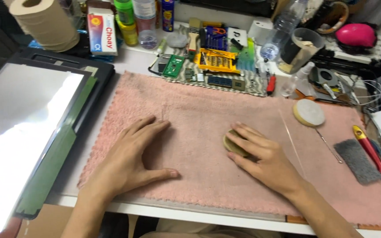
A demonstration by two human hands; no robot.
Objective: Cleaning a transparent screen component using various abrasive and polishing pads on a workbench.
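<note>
Tan and round, a small pad [233, 143] lies near the middle of the pink towel [208, 176] that covers our desk [133, 59]. Our right hand [263, 154] rests on it, fingers [248, 134] laid flat over its top and pressing rather than clenched. Our left hand [131, 156] lies well apart to the left, fingers spread and released, palm down on the towel. Farther right sit a white disc [308, 112], a grey abrasive pad [356, 161] and a red-handled brush [373, 154]. A bright flat panel [18, 132] lies at the left edge, a yellow screwdriver-bit case [219, 59] behind the towel.
</note>
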